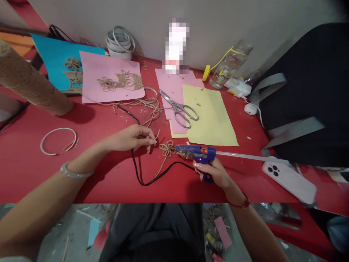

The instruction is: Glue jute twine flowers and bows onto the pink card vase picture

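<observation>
My right hand (214,171) grips a blue hot glue gun (196,153) by its handle, with a long translucent glue stick running out of its back to the right. The gun's nozzle, crusted with jute fibres, lies against a small looped jute twine flower (167,149) on the red table (103,171). My left hand (133,138) rests just left of the twine flower, its fingers curled downward and slightly apart. It holds nothing I can see. The gun's black cord (141,174) curves across the table beneath my left hand.
Scissors (178,109) lie on pink and yellow paper sheets (209,116). Farther left are a pink sheet (122,62) with a glued twine design, a jute roll (29,80) and a pale ring (58,140). To the right are a white-cased phone (289,182) and a black bag (300,91).
</observation>
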The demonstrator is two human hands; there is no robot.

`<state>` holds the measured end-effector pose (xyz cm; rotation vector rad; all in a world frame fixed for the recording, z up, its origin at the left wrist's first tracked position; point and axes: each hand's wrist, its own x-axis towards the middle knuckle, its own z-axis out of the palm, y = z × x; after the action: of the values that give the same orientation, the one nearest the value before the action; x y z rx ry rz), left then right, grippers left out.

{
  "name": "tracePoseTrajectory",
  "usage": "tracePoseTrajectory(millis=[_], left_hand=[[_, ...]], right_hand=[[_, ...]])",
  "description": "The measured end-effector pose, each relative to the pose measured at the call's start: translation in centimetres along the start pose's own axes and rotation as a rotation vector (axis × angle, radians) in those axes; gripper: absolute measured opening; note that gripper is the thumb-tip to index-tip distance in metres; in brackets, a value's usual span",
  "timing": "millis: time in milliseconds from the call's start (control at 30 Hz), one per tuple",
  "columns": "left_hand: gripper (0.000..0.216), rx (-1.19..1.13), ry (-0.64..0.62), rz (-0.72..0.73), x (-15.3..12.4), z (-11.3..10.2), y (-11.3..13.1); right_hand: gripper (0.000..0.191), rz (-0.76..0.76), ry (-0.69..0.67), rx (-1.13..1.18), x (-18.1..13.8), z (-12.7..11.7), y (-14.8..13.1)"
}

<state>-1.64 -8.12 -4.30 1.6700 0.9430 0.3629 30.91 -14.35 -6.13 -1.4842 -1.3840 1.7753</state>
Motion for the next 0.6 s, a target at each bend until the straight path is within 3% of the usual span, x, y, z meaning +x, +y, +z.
tracePoseTrajectory(millis=[600], left_hand=[[0.033, 0.012, -0.01, -0.005, 0.0, 0.06, 0.02]], right_hand=[[0.036, -0.012, -0.007, -0.071, -0.23, -0.27, 0.35]])
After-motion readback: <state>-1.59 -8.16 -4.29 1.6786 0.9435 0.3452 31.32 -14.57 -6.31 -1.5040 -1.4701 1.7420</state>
